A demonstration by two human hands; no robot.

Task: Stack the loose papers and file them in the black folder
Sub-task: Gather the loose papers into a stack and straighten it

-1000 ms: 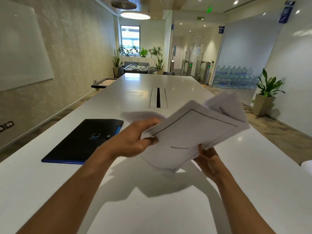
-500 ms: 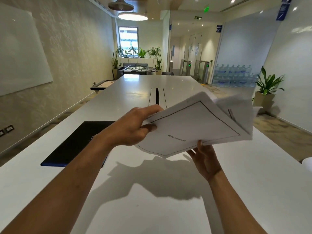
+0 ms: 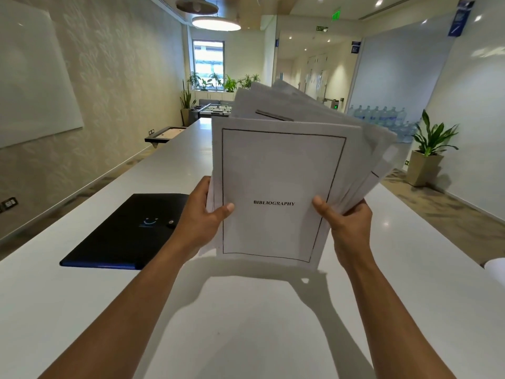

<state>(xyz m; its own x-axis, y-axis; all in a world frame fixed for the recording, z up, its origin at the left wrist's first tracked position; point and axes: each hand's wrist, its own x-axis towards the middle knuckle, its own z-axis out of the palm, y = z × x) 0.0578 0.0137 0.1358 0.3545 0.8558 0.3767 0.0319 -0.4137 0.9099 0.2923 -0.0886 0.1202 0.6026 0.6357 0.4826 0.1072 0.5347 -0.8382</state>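
Since half a second ago I've swung the papers [image 3: 276,192] from a slanted, near-flat hold to upright and facing me, long axis vertical, the "BIBLIOGRAPHY" sheet in front.

Farthest left, the black folder [image 3: 125,231] lies flat on the white table [image 3: 246,324], its flap snapped shut, so I can't see what, if anything, is inside it. It sits just beside my left forearm, nearer that hand than the other.

My left hand [image 3: 202,217] pinches the stack's left edge, thumb on the front sheet, fingers hidden behind. My right hand [image 3: 347,222] grips the right edge the same way.

Behind the front sheet the others fan up and out to the right, corners uneven, so the stack isn't squared. Its bottom edge hangs just above the table; I judge tapping it down to align comes next, then reaching left to open the folder.
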